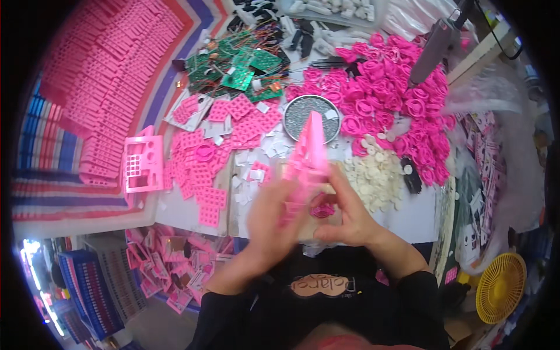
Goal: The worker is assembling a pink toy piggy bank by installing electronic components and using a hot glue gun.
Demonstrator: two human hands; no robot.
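My left hand [273,217] and my right hand [344,211] meet over the near edge of the white worktable [408,219]. Together they grip a long pink plastic casing [309,153] that stands on end and tilts away from me; it is blurred. My right hand's fingers also press on a small dark-pink round part [322,210] at the casing's lower end. A round metal bowl [301,112] of small screws sits just behind the casing's top.
A heap of pink ring-shaped parts [389,96] lies at back right, white round discs [373,175] beside my right hand, green circuit boards [239,70] at the back, pink keypad mats [233,119] and a pink faceplate [142,164] on the left. A grey tool [433,46] hangs above. A yellow fan [500,287] stands at lower right.
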